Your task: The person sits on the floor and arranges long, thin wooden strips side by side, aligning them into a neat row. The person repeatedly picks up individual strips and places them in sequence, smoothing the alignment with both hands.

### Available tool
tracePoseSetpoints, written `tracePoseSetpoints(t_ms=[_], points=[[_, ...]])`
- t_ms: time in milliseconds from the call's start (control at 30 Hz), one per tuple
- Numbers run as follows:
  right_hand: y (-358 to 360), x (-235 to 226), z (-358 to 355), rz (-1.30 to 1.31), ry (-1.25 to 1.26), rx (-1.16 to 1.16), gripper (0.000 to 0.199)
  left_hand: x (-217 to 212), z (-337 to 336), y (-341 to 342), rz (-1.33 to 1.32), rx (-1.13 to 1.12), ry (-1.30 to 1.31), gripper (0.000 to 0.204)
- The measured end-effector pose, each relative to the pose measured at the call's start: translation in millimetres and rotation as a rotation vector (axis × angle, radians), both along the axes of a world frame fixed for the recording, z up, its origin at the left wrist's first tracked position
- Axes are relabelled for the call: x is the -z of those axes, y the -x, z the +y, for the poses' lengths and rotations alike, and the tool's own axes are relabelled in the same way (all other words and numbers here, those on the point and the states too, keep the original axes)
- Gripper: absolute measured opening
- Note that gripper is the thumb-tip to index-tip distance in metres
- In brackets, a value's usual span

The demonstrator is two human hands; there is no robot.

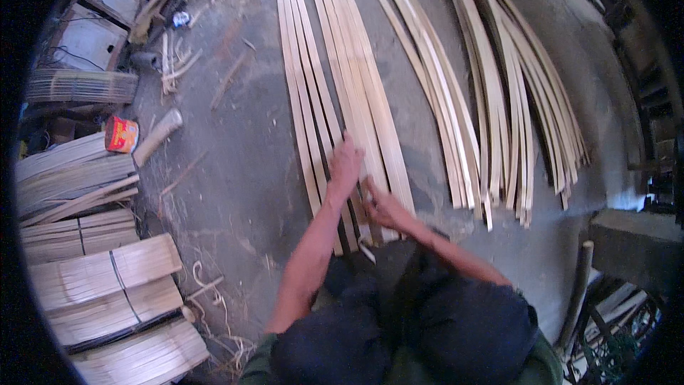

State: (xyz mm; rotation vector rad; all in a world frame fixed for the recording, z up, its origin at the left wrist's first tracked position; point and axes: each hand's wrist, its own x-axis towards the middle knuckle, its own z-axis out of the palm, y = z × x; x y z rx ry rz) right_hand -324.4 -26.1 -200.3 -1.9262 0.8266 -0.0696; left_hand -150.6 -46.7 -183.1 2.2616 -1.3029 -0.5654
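Grey, worn floor [228, 128], scuffed and littered with shavings. Along the left edge: tied bundles of pale slats [107, 271] with dark bands, and near them a red-and-yellow container [122, 135] beside a short round pole [158, 137]. Right edge: a grey block [638, 246].

Centre: long, pale flat strips [356, 64] lie side by side on the floor, running from the top edge down to just in front of the person's dark-clothed knees [331, 342]. A narrower set of strips [288, 50] lies just left of them, dark gaps showing between. To the right, apart, a looser spread of strips [490, 100], some crossing.

Left hand [345, 162]: over the lower part of the central strips, at their left side. Fingers close together, one reaching forward past the others; contact pressure cannot be read, image blurred.

Right hand [385, 208]: lower and to the right, near the strips' near ends. Fingers bent inward, toward the left hand; cannot tell whether they pinch a strip or only touch it. Hands near each other. A small whitish piece [366, 253] lies below them.
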Motion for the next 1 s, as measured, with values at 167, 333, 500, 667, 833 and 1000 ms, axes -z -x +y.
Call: tracePoseSetpoints(t_ms=[167, 333, 500, 667, 833, 1000], points=[[27, -65, -35, 0.09, -0.376, 0.087, 0.043, -6, -2, 11, -0.117, 0.004, -0.123, 0.066], [38, -57, -39, 0.017, 0.233, 0.188, 0.047, -7, 5, 5, -0.165, 0.018, -0.162, 0.066], [24, -25, 12, 0.126, 0.652, 0.006, 0.06, -9, 10, 6, -0.245, 0.005, -0.131, 0.065], [32, -11, 21, 0.19, 0.7, -0.055, 0.061, -32, 3, 7, -0.07, 0.03, -0.363, 0.066], [46, -13, 12, 0.224, 0.688, -0.024, 0.061, -35, -18, 8, -0.255, 0.096, -0.124, 0.073], [34, -20, 16, 0.237, 0.647, -0.059, 0.062, 25, -32, -16, -0.39, 0.178, 0.09, 0.077]])
